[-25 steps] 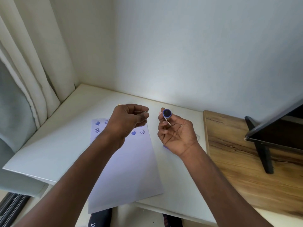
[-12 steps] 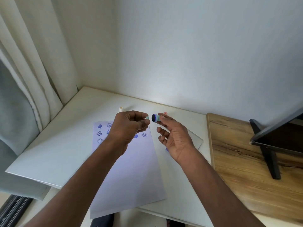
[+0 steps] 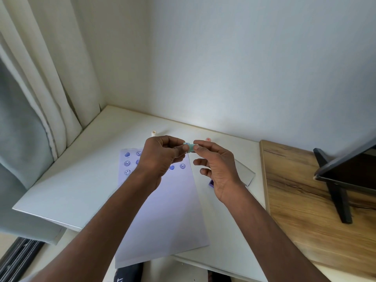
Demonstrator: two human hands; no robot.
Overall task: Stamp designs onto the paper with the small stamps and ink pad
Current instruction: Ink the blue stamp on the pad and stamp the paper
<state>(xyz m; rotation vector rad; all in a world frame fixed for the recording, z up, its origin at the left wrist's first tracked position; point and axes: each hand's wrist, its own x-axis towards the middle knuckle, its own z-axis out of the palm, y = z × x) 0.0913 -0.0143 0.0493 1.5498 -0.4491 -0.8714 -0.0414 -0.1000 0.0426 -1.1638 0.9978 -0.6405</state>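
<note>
A white sheet of paper [image 3: 162, 210] lies on the white table, with several blue smiley and heart prints [image 3: 127, 163] near its far end. Above that end, my left hand [image 3: 160, 157] and my right hand [image 3: 215, 165] meet. Both pinch a small teal stamp [image 3: 190, 147] between thumb and fingertips, and a teal cap sits against its left side. A purple ink pad [image 3: 211, 183] peeks out on the table under my right hand, mostly hidden. A cream stamp [image 3: 154, 133] and a pink stamp [image 3: 208, 139] stand further back.
A clear plastic lid [image 3: 245, 173] lies right of my right hand. The white table [image 3: 81, 180] meets a wooden surface [image 3: 305, 190] on the right, where a dark screen on a black stand [image 3: 341, 180] sits. Curtains [image 3: 40, 88] hang at the left; walls close the corner.
My right hand turned the stamp from ink face up to sideways and moved left. The hands closed the gap, and the cap in my left hand now touches the stamp.
</note>
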